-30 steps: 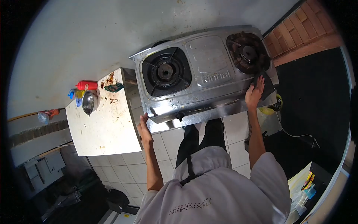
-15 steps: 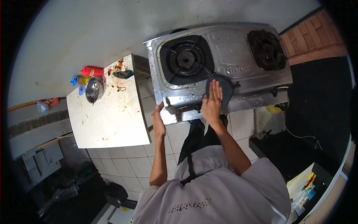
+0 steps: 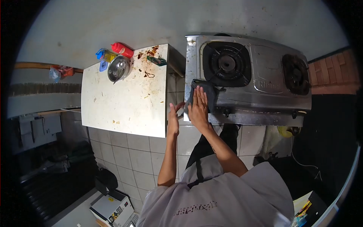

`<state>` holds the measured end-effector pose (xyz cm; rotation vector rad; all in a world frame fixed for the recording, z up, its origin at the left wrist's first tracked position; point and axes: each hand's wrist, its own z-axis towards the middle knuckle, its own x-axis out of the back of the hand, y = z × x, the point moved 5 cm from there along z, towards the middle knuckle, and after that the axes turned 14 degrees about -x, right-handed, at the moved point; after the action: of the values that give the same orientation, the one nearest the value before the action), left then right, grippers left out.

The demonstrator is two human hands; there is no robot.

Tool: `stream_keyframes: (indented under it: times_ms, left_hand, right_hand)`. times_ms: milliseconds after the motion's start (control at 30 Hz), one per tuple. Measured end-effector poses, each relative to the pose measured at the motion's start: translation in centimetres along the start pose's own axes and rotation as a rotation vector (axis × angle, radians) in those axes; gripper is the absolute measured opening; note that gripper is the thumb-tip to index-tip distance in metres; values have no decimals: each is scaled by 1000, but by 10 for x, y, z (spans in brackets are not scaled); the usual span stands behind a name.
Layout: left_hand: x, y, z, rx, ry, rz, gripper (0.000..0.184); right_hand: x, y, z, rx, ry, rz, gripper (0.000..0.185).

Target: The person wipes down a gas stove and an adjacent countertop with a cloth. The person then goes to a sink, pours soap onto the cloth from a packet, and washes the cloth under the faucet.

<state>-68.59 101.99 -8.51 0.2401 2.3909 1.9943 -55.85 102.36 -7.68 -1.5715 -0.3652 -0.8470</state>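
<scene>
Under my right hand [image 3: 198, 109] lies a dark grey cloth [image 3: 210, 99], pressed flat on the front left corner of a two-burner steel gas stove [image 3: 261, 104]. The fingers of that hand are stretched out over the cloth. My left hand [image 3: 174, 120] is in the gap between the stove's left side and a white table [image 3: 124, 109]. Its thumb and fingers are apart, with the fingertips close to the stove's edge; whether they touch it I cannot tell. The left burner [image 3: 227, 64] sits just behind the cloth.
On the table stand a metal bowl [image 3: 118, 69], a red squeeze bottle [image 3: 123, 49] and a yellow bottle with a blue top [image 3: 106, 55]. Brown stains and a green wrapper [image 3: 156, 61] lie at its back right. The right burner [image 3: 296, 75] looks rusty. Tiled floor [image 3: 140, 160] shows below.
My right hand has slid the cloth leftward along the stove's front to its left corner. My left hand has loosened from the stove's left edge. The view has shifted.
</scene>
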Motion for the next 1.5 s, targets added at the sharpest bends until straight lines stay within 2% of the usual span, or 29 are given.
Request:
stream_keyframes:
  times_ms: [67, 133, 200, 267, 333, 400, 433, 467, 500, 533, 567, 733, 800, 1100, 1200, 1233, 1267, 1333, 1400, 1467, 1500]
  left_hand:
    - [19, -11, -14, 91, 118, -19, 79]
    - [28, -25, -27, 79, 129, -98, 76]
    - [33, -32, -39, 156, 133, -95, 73]
    - [31, -37, -45, 183, 134, -152, 72]
    - [28, -38, -47, 160, 183, -245, 68]
    - [25, -41, -46, 155, 191, -283, 66]
    - [23, -42, -46, 141, 186, -288, 66]
    - [20, -43, -45, 126, 180, -294, 65]
    - [17, -41, -44, 125, 178, -301, 65]
    - [13, -40, -43, 127, 153, -301, 68]
    - [10, -38, -42, 129, 129, -298, 70]
    - [-1, -35, -33, 120, 81, -284, 69]
    - [-6, -35, -29, 132, 68, -281, 68]
    - [-15, -38, -24, 85, 144, -286, 62]
    - [-17, -37, -27, 84, 128, -270, 59]
    - [-16, -37, -29, 90, 142, -269, 58]
    - [-15, -35, -31, 95, 157, -266, 57]
    - [-15, -32, -33, 85, 126, -256, 58]
    - [-18, -30, -30, 75, 100, -246, 60]
    - [-22, -30, -24, 74, 70, -260, 59]
    - [-25, -29, -21, 51, 47, -257, 59]
  right_hand:
    - [5, 1, 0, 5, -35, 87, 59]
    - [18, 5, 0, 35, -13, 131, 61]
    - [38, 20, -2, -183, 66, 538, 56]
    - [56, 29, -9, -219, 202, 510, 46]
    - [68, 33, -12, -183, 209, 483, 43]
    - [79, 25, -13, -4, 285, 257, 42]
    - [70, 32, -15, -7, 190, 192, 49]
    - [66, 34, -16, -4, 191, 186, 49]
    - [55, 29, -16, 33, 94, 25, 55]
    - [43, 25, -16, 70, -4, -134, 62]
    - [35, 23, -16, 62, -32, -157, 75]
    - [21, 13, -6, 28, -37, -241, 79]
    - [18, 9, 0, 98, -96, -334, 83]
    - [5, -8, 38, 292, -204, -346, 67]
    - [3, -6, 38, 256, -197, -252, 64]
    - [11, -5, 36, 259, -144, -161, 56]
    - [17, -1, 32, 247, -126, -163, 56]
    - [42, 14, 28, -6, -110, 336, 51]
    - [75, 28, 19, -35, -40, 399, 45]
    - [92, 69, 5, -541, -312, 586, 46]
    - [107, 88, -5, -680, -140, 615, 47]
